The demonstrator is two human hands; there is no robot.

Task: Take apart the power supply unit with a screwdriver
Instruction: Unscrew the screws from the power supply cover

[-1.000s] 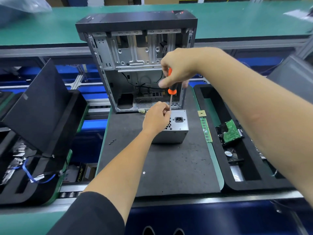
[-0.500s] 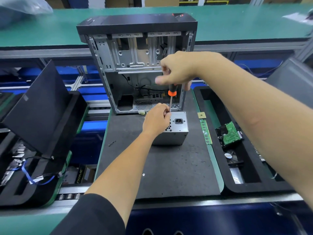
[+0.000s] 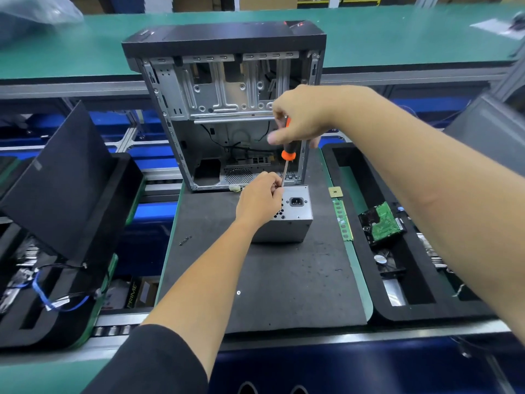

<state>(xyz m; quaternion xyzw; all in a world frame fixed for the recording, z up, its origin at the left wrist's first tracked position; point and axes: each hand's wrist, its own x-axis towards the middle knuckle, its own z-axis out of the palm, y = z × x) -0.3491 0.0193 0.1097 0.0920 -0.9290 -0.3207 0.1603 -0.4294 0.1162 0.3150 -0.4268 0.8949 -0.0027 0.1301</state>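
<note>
A worker is taking a screwdriver (image 3: 286, 159) to a grey power supply unit (image 3: 289, 214) that is sitting on a dark foam mat (image 3: 284, 280), just in front of a stripped computer case (image 3: 227, 109). The right hand (image 3: 301, 118) is wrapping its curled fingers around the orange-and-black handle, holding the tool nearly upright, while the left hand (image 3: 260, 199) is resting on the unit's top and pinching the shaft near the tip at the rear edge. The screw itself is hidden behind those fingers.

The likeliest trouble, by the look of it, is the tip jumping out of the screw head under a tilted push, chewing the slot or jabbing the steadying fingers. A freed screw could also be rolling off toward the loose screws (image 3: 185, 240) on the mat, or the unclamped unit could be sliding against the case. A RAM stick (image 3: 343, 223) and a hard drive (image 3: 380, 221) are lying to the right.
</note>
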